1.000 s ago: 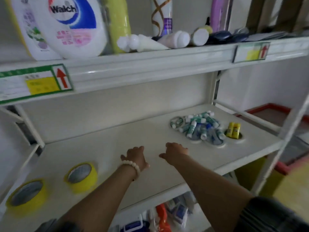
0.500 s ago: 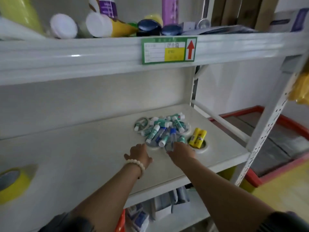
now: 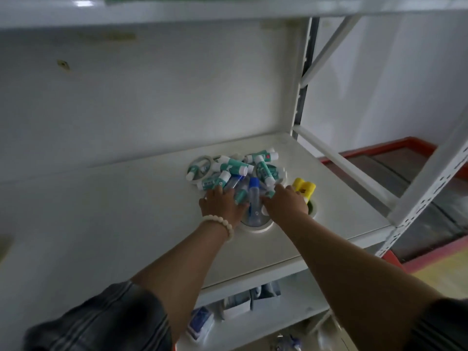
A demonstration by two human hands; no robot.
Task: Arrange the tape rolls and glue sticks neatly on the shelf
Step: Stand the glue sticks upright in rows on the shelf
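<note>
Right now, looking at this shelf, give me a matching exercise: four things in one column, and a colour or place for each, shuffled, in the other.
Things
1. yellow glue sticks
2. blue-capped tube
3. bead bracelet
4. teal-and-white glue sticks

Descriptions
A. on the left wrist
B. between the two hands
C. piled at the back of the heap
D. just right of the right hand

Pairs: 1-D, 2-B, 3-A, 4-C

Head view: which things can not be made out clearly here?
- Fingertips of left hand and right hand: buried in the glue stick pile, so any grasp is hidden.
- Glue stick labels: too small.
- Yellow glue sticks: partly behind the right hand.
- Top shelf: cut off by the upper edge.
</note>
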